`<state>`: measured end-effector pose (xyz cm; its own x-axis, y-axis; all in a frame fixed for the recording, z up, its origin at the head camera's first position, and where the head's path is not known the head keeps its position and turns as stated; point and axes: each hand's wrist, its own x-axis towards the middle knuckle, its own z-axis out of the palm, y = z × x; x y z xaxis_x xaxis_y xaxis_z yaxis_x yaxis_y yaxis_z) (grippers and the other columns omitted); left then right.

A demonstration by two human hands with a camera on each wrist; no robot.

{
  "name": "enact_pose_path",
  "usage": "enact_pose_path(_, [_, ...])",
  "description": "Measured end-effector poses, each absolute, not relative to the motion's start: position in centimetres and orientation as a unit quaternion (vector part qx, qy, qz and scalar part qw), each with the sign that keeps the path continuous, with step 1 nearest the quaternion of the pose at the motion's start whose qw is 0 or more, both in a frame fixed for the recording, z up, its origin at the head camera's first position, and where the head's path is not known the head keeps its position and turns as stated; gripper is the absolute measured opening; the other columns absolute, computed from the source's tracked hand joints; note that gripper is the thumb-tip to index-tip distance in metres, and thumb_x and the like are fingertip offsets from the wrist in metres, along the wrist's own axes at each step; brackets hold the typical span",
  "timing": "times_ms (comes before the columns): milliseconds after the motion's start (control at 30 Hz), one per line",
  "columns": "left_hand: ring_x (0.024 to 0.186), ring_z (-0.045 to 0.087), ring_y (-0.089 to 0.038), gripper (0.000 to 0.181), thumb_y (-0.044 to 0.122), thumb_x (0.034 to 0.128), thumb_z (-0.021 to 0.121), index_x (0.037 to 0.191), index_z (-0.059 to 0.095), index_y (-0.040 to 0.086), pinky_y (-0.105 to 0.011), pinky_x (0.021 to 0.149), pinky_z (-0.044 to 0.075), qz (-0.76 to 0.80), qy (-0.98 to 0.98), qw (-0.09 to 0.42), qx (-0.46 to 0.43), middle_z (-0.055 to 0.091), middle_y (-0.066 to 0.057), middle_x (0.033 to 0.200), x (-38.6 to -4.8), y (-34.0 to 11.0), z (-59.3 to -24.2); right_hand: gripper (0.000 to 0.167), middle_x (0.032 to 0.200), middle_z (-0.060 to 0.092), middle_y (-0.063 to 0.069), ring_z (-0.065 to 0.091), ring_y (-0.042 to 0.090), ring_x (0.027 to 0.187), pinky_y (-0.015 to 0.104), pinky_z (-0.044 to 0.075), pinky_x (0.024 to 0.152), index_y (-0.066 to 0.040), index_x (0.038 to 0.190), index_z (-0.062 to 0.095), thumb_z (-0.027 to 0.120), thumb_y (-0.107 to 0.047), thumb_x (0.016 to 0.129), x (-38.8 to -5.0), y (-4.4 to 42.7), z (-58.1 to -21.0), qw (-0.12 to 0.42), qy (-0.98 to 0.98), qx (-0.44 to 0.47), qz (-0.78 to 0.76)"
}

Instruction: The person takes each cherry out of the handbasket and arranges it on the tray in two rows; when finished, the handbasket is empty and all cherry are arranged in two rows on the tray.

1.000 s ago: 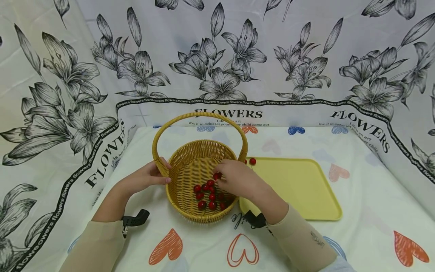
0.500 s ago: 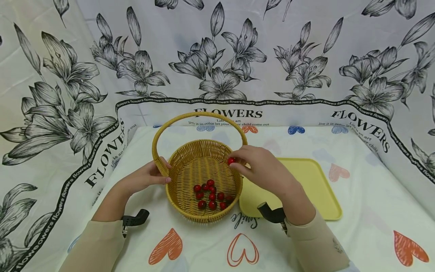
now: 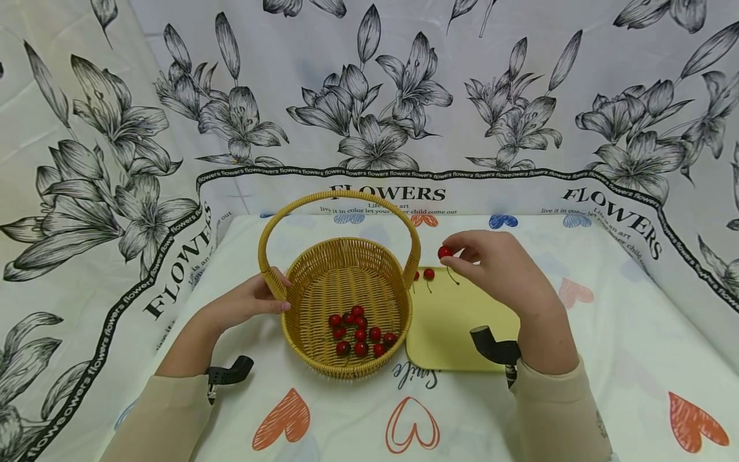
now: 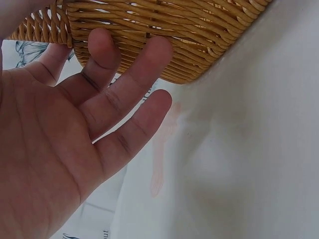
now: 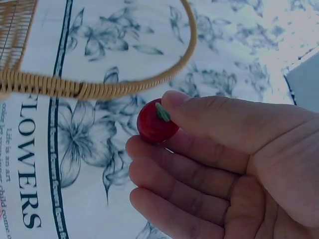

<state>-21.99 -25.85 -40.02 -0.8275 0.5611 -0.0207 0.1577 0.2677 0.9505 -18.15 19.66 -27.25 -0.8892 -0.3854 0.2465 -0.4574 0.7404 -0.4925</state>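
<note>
Lily-print curtain (image 3: 369, 48) behind; table (image 3: 346, 420) under white heart-print cloth; wicker basket (image 3: 346, 371) just left of yellow tray (image 3: 462, 333); left-hand grip (image 3: 254, 298) holds basket at the handle's left base; right-hand grip (image 3: 499, 269) pinches one red cherry (image 3: 444, 252), thumb against fingertips, around the tray's far edge, height unclear; cherry sits at the palm's left, stem trailing down-right; right hand nearer the two tray cherries (image 3: 429, 274), just left of its fingertips; more cherries (image 3: 360, 334) inside basket, near side.
</note>
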Motion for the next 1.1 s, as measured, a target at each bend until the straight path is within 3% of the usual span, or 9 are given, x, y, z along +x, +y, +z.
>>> enact_pose_path(233, [0.089,0.060,-0.019,0.038,0.003,0.0950,0.070,0.122,0.046,-0.008,-0.038,0.080,0.053,0.557,0.777,0.176,0.235,0.059,-0.014,0.103,-22.0,-25.9,-40.1,0.015,0.092,0.072,0.002,0.065,0.019,0.078,0.041,0.051,0.072,-0.012,0.107,0.077,0.073,-0.022,0.098,-20.9,21.1,-28.5,0.051,-0.943,0.179,0.276])
enact_pose_path(567, [0.089,0.059,-0.019,0.038,0.002,0.0952,0.070,0.123,0.045,-0.009,-0.038,0.079,0.053,0.557,0.775,0.179,0.238,0.059,-0.014,0.102,-22.0,-26.0,-40.2,0.027,0.104,0.071,0.011,0.064,0.029,0.095,0.049,0.050,0.084,-0.005,0.113,0.073,0.074,-0.027,0.096,-26.0,22.7,-34.4,-0.010,-0.958,0.123,0.258])
enact_pose_path(900, [0.090,0.059,-0.020,0.039,0.003,0.0944,0.071,0.122,0.046,-0.007,-0.037,0.079,0.053,0.556,0.776,0.179,0.238,0.058,-0.014,0.105,-22.2,-25.9,-40.3,0.024,0.095,0.069,0.011,0.060,0.028,0.087,0.045,0.050,0.081,-0.002,0.102,0.072,0.077,-0.024,0.094,-28.3,22.3,-38.5,-0.052,-0.964,0.117,0.234])
enact_pose_path(1100, [0.090,0.059,-0.020,0.040,0.003,0.0945,0.071,0.122,0.045,-0.008,-0.037,0.079,0.052,0.556,0.776,0.180,0.238,0.058,-0.014,0.103,-22.2,-25.9,-40.2,0.021,0.095,0.070,0.010,0.059,0.029,0.091,0.046,0.048,0.088,-0.003,0.098,0.073,0.078,-0.023,0.092,-29.1,22.0,-40.1,-0.067,-0.968,0.101,0.220])
